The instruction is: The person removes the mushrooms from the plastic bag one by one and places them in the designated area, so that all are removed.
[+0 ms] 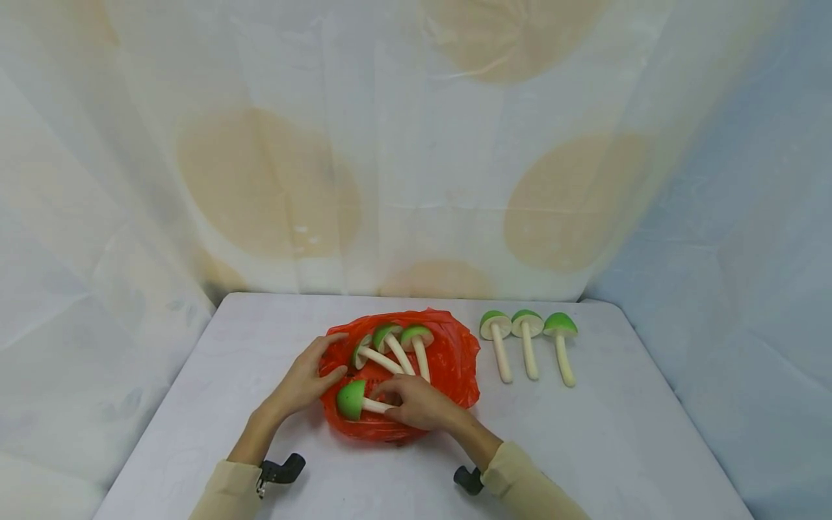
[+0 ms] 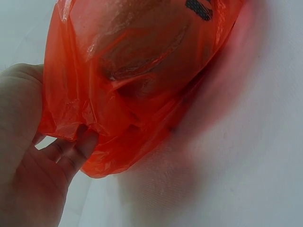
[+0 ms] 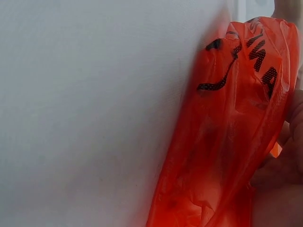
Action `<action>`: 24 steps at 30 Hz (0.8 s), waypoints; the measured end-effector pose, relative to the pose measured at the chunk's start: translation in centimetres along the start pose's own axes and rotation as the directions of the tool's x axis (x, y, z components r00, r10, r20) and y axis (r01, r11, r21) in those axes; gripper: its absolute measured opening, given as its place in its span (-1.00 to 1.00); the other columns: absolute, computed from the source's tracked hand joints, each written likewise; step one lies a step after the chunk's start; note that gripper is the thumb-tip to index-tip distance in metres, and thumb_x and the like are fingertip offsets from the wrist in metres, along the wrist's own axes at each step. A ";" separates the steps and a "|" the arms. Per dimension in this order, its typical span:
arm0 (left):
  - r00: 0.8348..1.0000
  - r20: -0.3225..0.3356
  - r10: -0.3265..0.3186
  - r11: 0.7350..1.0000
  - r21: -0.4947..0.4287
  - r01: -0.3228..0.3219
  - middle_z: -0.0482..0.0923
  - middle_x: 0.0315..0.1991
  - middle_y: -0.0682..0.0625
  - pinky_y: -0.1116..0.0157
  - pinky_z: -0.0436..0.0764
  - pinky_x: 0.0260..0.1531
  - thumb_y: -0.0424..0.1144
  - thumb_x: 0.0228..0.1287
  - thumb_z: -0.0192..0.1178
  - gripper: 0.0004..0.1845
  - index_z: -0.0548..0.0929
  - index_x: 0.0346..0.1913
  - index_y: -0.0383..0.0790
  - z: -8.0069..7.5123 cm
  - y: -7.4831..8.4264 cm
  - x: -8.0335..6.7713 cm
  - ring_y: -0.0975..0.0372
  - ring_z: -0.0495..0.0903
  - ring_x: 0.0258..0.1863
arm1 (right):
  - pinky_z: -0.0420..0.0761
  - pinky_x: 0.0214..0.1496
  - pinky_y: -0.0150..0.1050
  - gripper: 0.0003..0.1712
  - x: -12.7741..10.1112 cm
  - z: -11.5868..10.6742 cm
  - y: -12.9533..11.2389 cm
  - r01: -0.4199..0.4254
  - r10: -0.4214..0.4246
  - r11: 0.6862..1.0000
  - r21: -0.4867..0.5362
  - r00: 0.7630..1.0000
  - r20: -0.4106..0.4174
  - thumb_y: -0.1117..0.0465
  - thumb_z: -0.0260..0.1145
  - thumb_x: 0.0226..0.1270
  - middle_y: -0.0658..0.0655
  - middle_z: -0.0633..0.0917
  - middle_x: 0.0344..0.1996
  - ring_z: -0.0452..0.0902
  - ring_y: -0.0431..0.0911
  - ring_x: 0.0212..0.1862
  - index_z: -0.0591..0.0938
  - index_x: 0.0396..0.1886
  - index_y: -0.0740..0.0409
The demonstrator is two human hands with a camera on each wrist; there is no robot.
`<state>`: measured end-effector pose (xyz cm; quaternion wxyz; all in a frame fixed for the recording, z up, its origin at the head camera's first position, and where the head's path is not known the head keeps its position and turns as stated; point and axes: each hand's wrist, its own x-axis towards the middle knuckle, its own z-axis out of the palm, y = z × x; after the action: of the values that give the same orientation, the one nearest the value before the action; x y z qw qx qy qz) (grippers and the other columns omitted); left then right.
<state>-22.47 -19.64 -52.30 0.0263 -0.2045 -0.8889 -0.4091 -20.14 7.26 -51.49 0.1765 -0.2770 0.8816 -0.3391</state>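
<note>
A red plastic bag (image 1: 455,361) lies spread and rolled open on the table, black print on its side. Inside it, toward the back, are three mushrooms with green caps and pale stems, one of them a mushroom (image 1: 419,345) at the right. Near the front of the bag, my right hand (image 1: 416,401) pinches the stem of another green-capped mushroom (image 1: 352,400), cap pointing left. My left hand (image 1: 305,379) grips the bag's left rim, thumb inside; in the left wrist view its fingers (image 2: 78,151) curl against the red film (image 2: 113,109). The right wrist view shows mostly the bag's outer side (image 3: 222,123).
Three more green-capped mushrooms, including a middle mushroom (image 1: 529,343), lie in a row right of the bag on the white table (image 1: 617,433). A spotted pale curtain (image 1: 429,180) hangs behind the table's back edge. Each wrist wears a small black device (image 1: 282,471).
</note>
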 end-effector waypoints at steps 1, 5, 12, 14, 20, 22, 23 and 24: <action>1.000 0.000 0.000 1.000 0.000 0.000 0.46 0.26 -0.03 -0.11 0.53 0.23 -0.19 0.33 0.35 -0.33 0.35 0.45 0.05 0.0 0.0 0.0 0.05 0.47 0.27 | 0.55 0.01 -0.28 -0.68 0.0 0.0 0.0 0.000 0.000 1.000 -0.002 1.000 0.000 0.17 0.45 0.29 -0.28 0.65 -0.25 0.48 -0.28 -0.15 0.73 0.01 -0.23; 1.000 0.000 -0.001 1.000 0.002 0.001 0.45 0.27 -0.03 -0.11 0.52 0.24 -0.20 0.33 0.35 -0.33 0.34 0.45 0.04 0.0 0.1 0.0 0.04 0.47 0.27 | 0.56 -0.01 -0.33 -0.67 0.0 0.0 -0.1 0.018 -0.018 0.999 -0.033 1.000 0.002 0.18 0.45 0.29 -0.30 0.66 -0.26 0.51 -0.32 -0.17 0.74 0.04 -0.18; 1.000 -0.002 -0.002 1.000 0.005 0.002 0.46 0.28 -0.04 -0.12 0.51 0.24 -0.21 0.33 0.35 -0.33 0.34 0.45 0.02 0.1 0.1 0.0 0.03 0.46 0.28 | 0.58 0.02 -0.32 -0.68 -0.2 0.0 -0.3 0.026 -0.025 0.997 -0.068 1.000 0.015 0.20 0.45 0.28 -0.28 0.66 -0.21 0.51 -0.31 -0.15 0.75 0.02 -0.14; 1.000 0.000 -0.007 1.000 0.001 0.007 0.45 0.28 -0.04 -0.13 0.51 0.25 -0.21 0.33 0.35 -0.33 0.34 0.45 0.02 0.1 0.2 0.0 0.03 0.45 0.29 | 0.57 0.01 -0.32 -0.69 -0.1 0.0 -0.3 0.025 -0.024 0.998 -0.062 1.000 0.015 0.20 0.45 0.28 -0.29 0.65 -0.22 0.51 -0.31 -0.17 0.75 0.01 -0.14; 1.000 0.002 -0.007 1.000 0.001 0.007 0.45 0.29 -0.05 -0.13 0.49 0.27 -0.22 0.33 0.35 -0.33 0.34 0.45 0.01 0.1 0.1 0.0 0.02 0.45 0.30 | 0.57 -0.10 -0.39 -0.69 -0.2 0.2 -0.1 0.054 -0.054 0.998 -0.041 0.999 0.001 0.22 0.43 0.29 -0.28 0.65 -0.30 0.52 -0.30 -0.24 0.73 0.02 -0.11; 1.000 0.001 -0.006 1.000 0.004 0.006 0.45 0.29 -0.04 -0.13 0.49 0.27 -0.22 0.33 0.35 -0.33 0.34 0.45 0.02 0.1 0.1 0.0 0.03 0.45 0.30 | 0.56 -0.10 -0.40 -0.69 -0.2 0.2 -0.1 0.064 -0.064 0.997 -0.035 0.998 -0.005 0.22 0.43 0.29 -0.28 0.65 -0.30 0.52 -0.31 -0.24 0.73 0.03 -0.11; 1.000 0.000 -0.004 1.000 0.005 0.004 0.45 0.28 -0.04 -0.12 0.49 0.26 -0.22 0.32 0.35 -0.33 0.34 0.45 0.01 0.1 0.1 0.0 0.03 0.45 0.30 | 0.57 -0.09 -0.40 -0.68 -0.2 0.1 -0.1 0.067 -0.067 0.997 -0.028 0.998 -0.008 0.22 0.43 0.29 -0.28 0.65 -0.29 0.52 -0.30 -0.23 0.73 0.03 -0.10; 1.000 -0.002 0.001 1.000 0.005 -0.001 0.45 0.28 -0.04 -0.12 0.49 0.26 -0.22 0.32 0.35 -0.33 0.34 0.45 0.01 0.1 0.0 0.0 0.03 0.45 0.29 | 0.57 -0.09 -0.39 -0.68 -0.2 0.1 0.0 0.071 -0.071 0.997 -0.022 0.997 -0.011 0.22 0.43 0.29 -0.27 0.65 -0.29 0.52 -0.31 -0.23 0.73 0.03 -0.10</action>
<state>-22.48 -19.54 -52.34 0.0282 -0.2045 -0.8898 -0.4070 -19.88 7.34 -51.52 0.1562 -0.3081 0.8758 -0.3372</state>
